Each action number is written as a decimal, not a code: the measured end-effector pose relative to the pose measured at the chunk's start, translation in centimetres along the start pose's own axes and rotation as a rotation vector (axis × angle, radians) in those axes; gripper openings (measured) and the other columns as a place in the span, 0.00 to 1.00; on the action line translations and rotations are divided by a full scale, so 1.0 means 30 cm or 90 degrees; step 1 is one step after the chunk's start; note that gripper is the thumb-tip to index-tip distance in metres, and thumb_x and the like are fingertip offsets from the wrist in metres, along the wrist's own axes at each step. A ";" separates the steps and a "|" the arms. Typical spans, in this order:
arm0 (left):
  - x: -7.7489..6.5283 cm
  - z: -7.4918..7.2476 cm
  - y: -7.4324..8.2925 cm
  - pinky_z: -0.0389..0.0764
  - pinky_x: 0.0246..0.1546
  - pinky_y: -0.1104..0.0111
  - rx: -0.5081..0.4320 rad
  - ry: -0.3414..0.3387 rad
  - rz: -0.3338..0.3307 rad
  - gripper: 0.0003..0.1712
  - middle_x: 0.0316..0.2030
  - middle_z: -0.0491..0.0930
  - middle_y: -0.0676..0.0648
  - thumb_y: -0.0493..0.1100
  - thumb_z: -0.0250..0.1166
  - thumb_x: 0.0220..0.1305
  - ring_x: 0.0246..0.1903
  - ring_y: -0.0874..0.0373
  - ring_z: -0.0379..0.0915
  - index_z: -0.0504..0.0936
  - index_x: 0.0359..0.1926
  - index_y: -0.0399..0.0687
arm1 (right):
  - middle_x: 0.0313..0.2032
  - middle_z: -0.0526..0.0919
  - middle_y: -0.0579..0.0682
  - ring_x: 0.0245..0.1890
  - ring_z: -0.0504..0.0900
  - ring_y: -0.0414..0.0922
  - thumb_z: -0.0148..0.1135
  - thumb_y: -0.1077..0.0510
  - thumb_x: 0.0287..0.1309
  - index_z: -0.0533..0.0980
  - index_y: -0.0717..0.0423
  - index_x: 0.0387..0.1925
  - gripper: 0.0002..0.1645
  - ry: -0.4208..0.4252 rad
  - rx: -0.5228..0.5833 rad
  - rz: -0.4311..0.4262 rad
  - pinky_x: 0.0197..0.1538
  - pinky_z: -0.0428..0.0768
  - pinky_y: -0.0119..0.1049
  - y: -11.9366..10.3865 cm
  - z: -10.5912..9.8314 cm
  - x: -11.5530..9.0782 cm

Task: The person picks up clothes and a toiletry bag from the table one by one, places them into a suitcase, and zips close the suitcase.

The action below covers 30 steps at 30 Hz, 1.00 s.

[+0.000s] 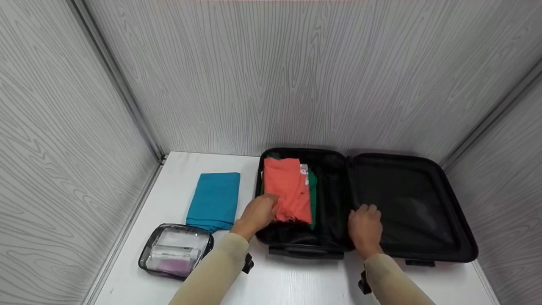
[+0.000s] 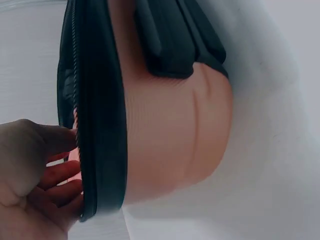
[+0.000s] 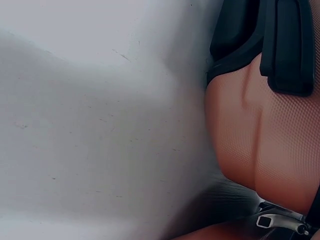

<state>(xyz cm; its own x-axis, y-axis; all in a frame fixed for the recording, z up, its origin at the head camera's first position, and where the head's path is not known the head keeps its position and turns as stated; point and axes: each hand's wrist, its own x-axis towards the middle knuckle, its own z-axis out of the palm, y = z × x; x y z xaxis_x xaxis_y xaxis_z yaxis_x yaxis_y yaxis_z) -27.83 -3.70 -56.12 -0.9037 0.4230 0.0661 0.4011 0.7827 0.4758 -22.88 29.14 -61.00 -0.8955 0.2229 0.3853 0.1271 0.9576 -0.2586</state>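
An open black-lined suitcase [image 1: 330, 232] lies in the head view, its shell orange in the wrist views. In its left half, a folded coral-red garment [image 1: 286, 182] lies on a green cloth [image 1: 313, 186]. My left hand [image 1: 258, 214] reaches over the left rim and grips the red garment's lower left edge. In the left wrist view, bent fingers [image 2: 57, 175] show beside the zippered rim [image 2: 102, 125], with red cloth between them. My right hand [image 1: 366, 226] rests at the hinge side between the halves, fingers bent; their undersides are hidden. The right wrist view shows no clear hand, only the suitcase shell [image 3: 270, 135].
Left of the suitcase lies a folded teal cloth [image 1: 215, 197]. Nearer, a clear pouch with black edging [image 1: 175, 250] holds bottles and something purple. The suitcase's other half [image 1: 406, 203] lies spread at the right. Grey wood-patterned walls [image 1: 254, 76] surround the white table [image 1: 292, 281].
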 end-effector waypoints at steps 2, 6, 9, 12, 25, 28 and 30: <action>-0.005 -0.016 -0.013 0.80 0.64 0.54 -0.015 0.041 -0.012 0.20 0.62 0.84 0.41 0.36 0.60 0.77 0.61 0.46 0.81 0.82 0.66 0.41 | 0.38 0.75 0.72 0.39 0.80 0.69 0.60 0.57 0.75 0.74 0.78 0.41 0.21 -0.011 0.006 0.005 0.33 0.84 0.61 -0.002 -0.002 0.000; -0.015 -0.061 -0.058 0.83 0.60 0.52 -0.026 0.131 -0.045 0.17 0.58 0.86 0.39 0.37 0.63 0.76 0.58 0.44 0.83 0.86 0.61 0.41 | 0.38 0.75 0.71 0.40 0.79 0.69 0.59 0.57 0.75 0.74 0.77 0.41 0.21 -0.017 0.014 0.012 0.34 0.84 0.61 -0.008 -0.007 0.000; -0.026 -0.098 -0.106 0.83 0.58 0.50 -0.028 0.171 -0.080 0.15 0.56 0.87 0.40 0.39 0.66 0.74 0.57 0.43 0.84 0.88 0.57 0.42 | 0.36 0.75 0.71 0.38 0.79 0.68 0.61 0.57 0.74 0.74 0.77 0.38 0.21 0.002 0.006 0.000 0.32 0.84 0.60 -0.009 -0.008 -0.002; -0.040 -0.131 -0.162 0.83 0.57 0.49 -0.027 0.186 -0.109 0.13 0.54 0.88 0.39 0.39 0.67 0.73 0.56 0.41 0.84 0.88 0.55 0.41 | 0.34 0.76 0.72 0.35 0.80 0.68 0.64 0.58 0.72 0.75 0.77 0.35 0.20 0.029 -0.011 -0.023 0.31 0.83 0.59 -0.005 -0.007 -0.006; -0.113 -0.204 -0.403 0.82 0.58 0.43 -0.052 0.097 -0.306 0.21 0.60 0.83 0.31 0.40 0.58 0.79 0.60 0.35 0.81 0.81 0.63 0.31 | 0.38 0.75 0.72 0.39 0.80 0.69 0.61 0.57 0.74 0.74 0.77 0.39 0.21 0.001 0.004 0.009 0.34 0.84 0.61 0.008 -0.016 -0.010; -0.135 -0.199 -0.454 0.81 0.58 0.41 -0.045 0.079 -0.330 0.22 0.60 0.81 0.28 0.38 0.55 0.79 0.59 0.32 0.80 0.80 0.64 0.28 | 0.38 0.75 0.72 0.39 0.80 0.69 0.60 0.57 0.75 0.74 0.77 0.38 0.21 0.001 0.007 0.006 0.33 0.84 0.61 0.012 -0.019 -0.015; -0.149 -0.192 -0.482 0.81 0.58 0.41 -0.039 0.067 -0.347 0.22 0.60 0.81 0.27 0.38 0.54 0.78 0.58 0.31 0.80 0.79 0.64 0.27 | 0.37 0.75 0.72 0.39 0.79 0.69 0.60 0.57 0.75 0.74 0.76 0.38 0.20 -0.001 0.011 0.005 0.33 0.84 0.61 0.014 -0.020 -0.018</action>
<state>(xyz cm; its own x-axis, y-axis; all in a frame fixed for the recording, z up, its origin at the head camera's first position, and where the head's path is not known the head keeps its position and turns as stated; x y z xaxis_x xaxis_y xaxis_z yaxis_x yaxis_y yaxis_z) -30.45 -19.55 -58.25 -0.9894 -0.0856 -0.1174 -0.1344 0.8465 0.5151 -22.07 29.54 -60.78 -0.8950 0.2296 0.3823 0.1263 0.9526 -0.2766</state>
